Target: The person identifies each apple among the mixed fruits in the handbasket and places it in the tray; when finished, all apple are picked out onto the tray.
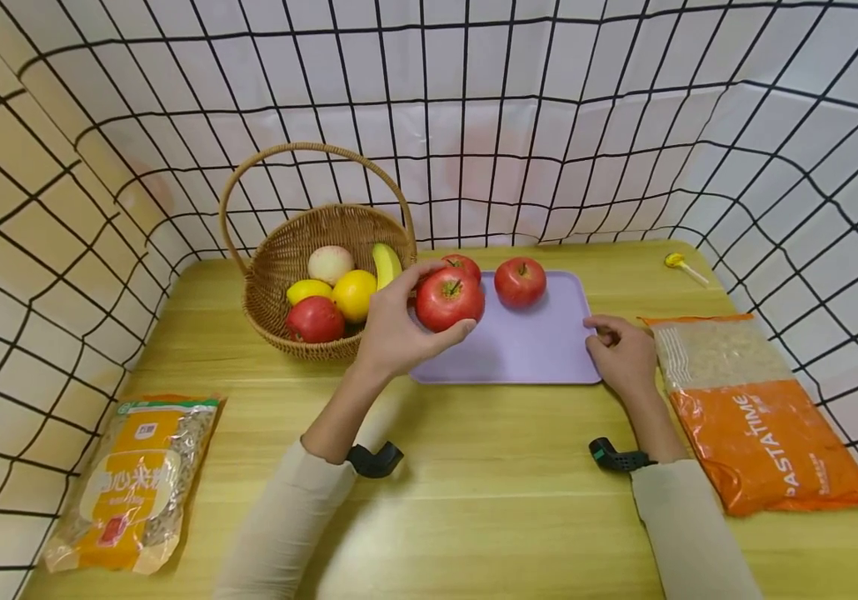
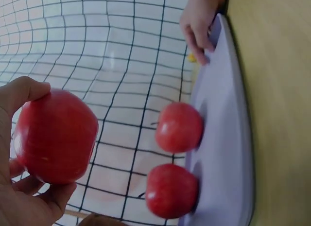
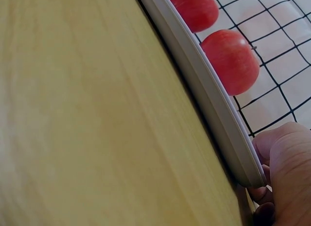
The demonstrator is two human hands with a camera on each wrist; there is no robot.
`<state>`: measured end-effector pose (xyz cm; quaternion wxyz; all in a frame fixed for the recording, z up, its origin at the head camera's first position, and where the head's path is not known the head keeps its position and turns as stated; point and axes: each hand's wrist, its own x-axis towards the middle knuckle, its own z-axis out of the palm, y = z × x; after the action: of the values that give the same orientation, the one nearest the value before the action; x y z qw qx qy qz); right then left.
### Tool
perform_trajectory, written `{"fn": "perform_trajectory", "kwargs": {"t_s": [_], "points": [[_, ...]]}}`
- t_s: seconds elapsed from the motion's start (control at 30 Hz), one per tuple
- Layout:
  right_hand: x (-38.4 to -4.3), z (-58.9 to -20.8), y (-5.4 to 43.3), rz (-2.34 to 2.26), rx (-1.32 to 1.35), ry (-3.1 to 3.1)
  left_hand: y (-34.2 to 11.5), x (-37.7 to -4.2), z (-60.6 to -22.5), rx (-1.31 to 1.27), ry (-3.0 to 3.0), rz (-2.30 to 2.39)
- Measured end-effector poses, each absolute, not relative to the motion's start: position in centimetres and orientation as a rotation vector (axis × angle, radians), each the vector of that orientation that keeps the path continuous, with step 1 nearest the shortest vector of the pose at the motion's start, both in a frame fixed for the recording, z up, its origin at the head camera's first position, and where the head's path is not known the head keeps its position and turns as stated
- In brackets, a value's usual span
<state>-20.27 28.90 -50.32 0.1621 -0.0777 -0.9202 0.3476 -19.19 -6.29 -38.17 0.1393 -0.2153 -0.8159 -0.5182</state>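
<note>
My left hand grips a red apple, held up over the left end of a purple tray. Thumb and fingers wrap the apple's sides in the left wrist view. Two more red apples sit on the tray: one towards the back middle, another partly hidden behind the held one. At the tray's right edge, my right hand pinches the rim, thumb and fingers around it.
Left of the tray, a wicker basket holds a pomegranate-like red fruit, yellow fruits, a pale round fruit and a banana. An orange pasta bag lies right, a grain bag left, a yellow lollipop back right. Black wire mesh surrounds the table.
</note>
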Motion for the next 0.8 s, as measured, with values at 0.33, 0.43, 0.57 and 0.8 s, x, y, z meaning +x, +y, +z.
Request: {"fn": "perform_trajectory", "kwargs": {"t_s": [0.33,0.43,0.57,0.8], "points": [[-20.3,-50.1,28.8,0.984,-0.216,-2.636,-4.4,-19.6,-40.6,-0.669,-2.509,-1.419],[-20.3,-50.1,28.8,0.988,-0.217,-2.636,-4.1,-19.8,-41.3,-0.659,-2.546,-1.403],[-20.3,-50.1,28.8,0.991,-0.227,-2.642,-3.9,-19.9,-41.9,-0.634,-2.57,-1.4],[-20.3,-50.1,28.9,0.985,-0.235,-2.655,-3.9,-20.3,-43.0,-0.54,-2.643,-1.37]]}}
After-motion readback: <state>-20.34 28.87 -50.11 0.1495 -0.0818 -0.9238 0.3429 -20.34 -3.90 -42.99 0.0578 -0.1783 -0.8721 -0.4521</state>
